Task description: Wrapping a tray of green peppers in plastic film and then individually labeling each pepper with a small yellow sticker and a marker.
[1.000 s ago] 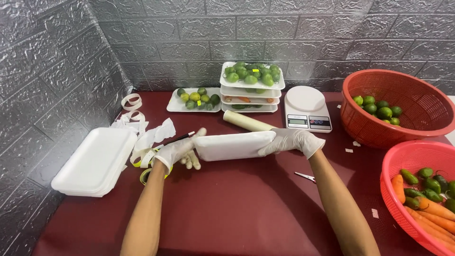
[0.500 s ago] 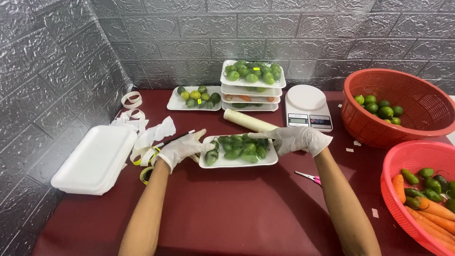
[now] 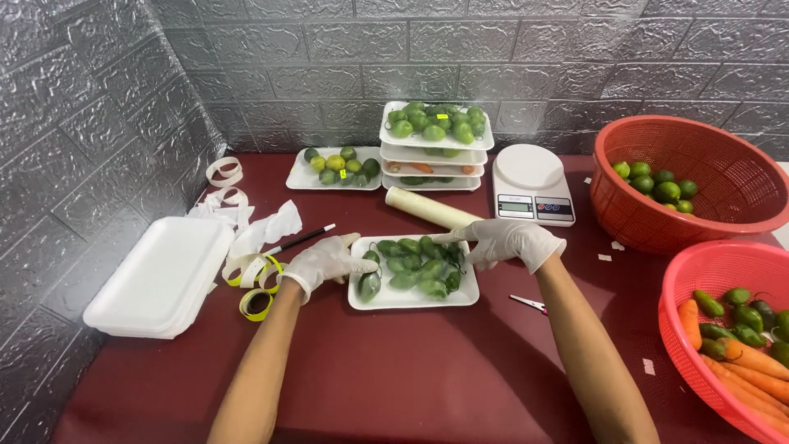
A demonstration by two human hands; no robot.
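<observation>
Lying at the far left of the dark red table point(image 3: 394, 378) is a stack of empty white foam trays point(image 3: 156, 275), with curls of label tape point(image 3: 256, 284) and a black pen point(image 3: 300, 239) just to its right. The left hand point(image 3: 325, 261), in a white glove, rests against the left edge of a white foam tray of green peppers point(image 3: 413, 271) at the middle of the table; its fingers are loosely spread, thumb up, touching the tray's rim rather than clamped on it. The gloved right hand point(image 3: 508, 240) sits at the tray's far right corner, fingers curled down onto the rim and peppers; whether it grips film there I cannot tell. Behind the tray lies a roll of cling film point(image 3: 431, 209), and further back a tray of limes point(image 3: 335, 167) and a stack of filled trays point(image 3: 436, 140). A white kitchen scale point(image 3: 532, 184) stands right of the stack. Small scissors point(image 3: 526, 303) lie by the right forearm. At the right, a red basket point(image 3: 723, 156) holds limes and a nearer pink basket point(image 3: 699, 329) holds carrots and peppers.
</observation>
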